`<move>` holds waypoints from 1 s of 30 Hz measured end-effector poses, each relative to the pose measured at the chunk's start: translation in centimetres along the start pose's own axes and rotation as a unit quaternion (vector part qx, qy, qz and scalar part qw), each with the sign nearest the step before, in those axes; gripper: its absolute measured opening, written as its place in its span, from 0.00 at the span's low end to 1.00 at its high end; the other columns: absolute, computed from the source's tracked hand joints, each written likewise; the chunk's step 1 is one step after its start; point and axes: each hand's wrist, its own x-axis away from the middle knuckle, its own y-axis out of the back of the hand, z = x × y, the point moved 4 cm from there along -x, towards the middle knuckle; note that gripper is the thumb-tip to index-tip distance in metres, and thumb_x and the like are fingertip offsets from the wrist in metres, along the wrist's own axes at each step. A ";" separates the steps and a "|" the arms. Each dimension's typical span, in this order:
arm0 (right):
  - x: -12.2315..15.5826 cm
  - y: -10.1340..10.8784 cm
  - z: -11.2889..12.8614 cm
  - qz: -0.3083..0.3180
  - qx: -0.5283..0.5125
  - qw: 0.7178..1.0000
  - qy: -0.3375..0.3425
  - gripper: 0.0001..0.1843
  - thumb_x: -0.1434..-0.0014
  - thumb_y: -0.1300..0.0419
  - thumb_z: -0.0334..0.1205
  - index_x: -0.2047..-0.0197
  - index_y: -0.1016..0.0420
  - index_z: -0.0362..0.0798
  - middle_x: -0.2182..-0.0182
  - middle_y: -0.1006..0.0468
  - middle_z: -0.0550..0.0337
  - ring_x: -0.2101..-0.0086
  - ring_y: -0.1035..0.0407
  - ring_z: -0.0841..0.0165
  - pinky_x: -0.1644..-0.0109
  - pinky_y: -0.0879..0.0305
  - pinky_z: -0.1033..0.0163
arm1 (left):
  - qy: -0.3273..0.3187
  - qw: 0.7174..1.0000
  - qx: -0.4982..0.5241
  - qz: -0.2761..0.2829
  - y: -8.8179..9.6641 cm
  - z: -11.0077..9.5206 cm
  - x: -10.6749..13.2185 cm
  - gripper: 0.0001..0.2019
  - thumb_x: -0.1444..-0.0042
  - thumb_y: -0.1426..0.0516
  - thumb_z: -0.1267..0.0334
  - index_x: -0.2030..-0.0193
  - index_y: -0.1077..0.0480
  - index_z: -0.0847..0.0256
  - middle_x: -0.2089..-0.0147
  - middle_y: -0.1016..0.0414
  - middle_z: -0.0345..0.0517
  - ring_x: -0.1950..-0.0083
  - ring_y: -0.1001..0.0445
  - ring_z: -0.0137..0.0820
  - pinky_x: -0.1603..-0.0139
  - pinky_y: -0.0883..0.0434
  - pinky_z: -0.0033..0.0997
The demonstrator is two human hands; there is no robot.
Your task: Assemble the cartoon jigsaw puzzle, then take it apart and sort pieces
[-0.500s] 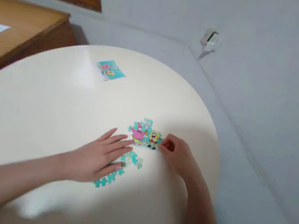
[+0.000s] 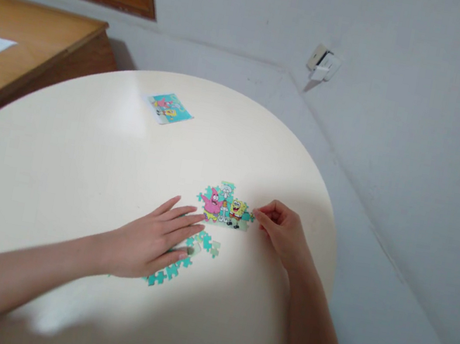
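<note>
One partly joined, teal cartoon jigsaw (image 2: 224, 209) lies toward the tabletop's (image 2: 59, 154) right edge; the right hand (image 2: 286, 232), fingers bunched, hold unclear, has shifted outward, seemingly freeing that side; left hand (image 2: 152, 244) spread, released.

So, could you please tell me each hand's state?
Left hand: open over turquoise jigsaw pieces.
Right hand: fingers pinched beside the colourful cartoon jigsaw; grip unclear.

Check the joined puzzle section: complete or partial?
Partial. The joined puzzle section has stepped, knobbed edges along its top and left, and loose puzzle pieces lie by the left hand.
</note>
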 end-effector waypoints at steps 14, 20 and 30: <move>-0.2 0.0 -0.1 0.000 -0.005 1.000 0.000 0.18 0.61 0.35 0.52 0.79 0.34 0.47 0.85 0.34 0.67 0.82 0.44 0.76 0.79 0.51 0.69 | -0.003 1.000 0.005 -0.001 0.0 0.0 -0.2 0.21 0.36 0.55 0.57 0.37 0.42 0.58 0.34 0.42 0.50 0.33 0.47 0.41 0.32 0.55 0.53; -0.4 0.2 -0.4 -0.008 0.010 1.000 0.012 0.17 0.60 0.36 0.52 0.78 0.34 0.47 0.86 0.36 0.68 0.83 0.46 0.76 0.80 0.55 0.69 | 0.009 0.999 0.052 -0.004 -0.1 0.3 -0.4 0.23 0.35 0.55 0.57 0.35 0.48 0.58 0.34 0.42 0.51 0.32 0.48 0.41 0.32 0.56 0.54; 2.6 -3.7 3.6 0.085 0.220 0.960 0.153 0.05 0.50 0.40 0.38 0.74 0.28 0.47 0.81 0.32 0.65 0.78 0.40 0.73 0.73 0.45 0.67 | 0.065 0.973 0.216 -0.039 1.4 0.7 -0.9 0.18 0.35 0.58 0.60 0.41 0.44 0.60 0.41 0.34 0.52 0.39 0.37 0.34 0.32 0.55 0.50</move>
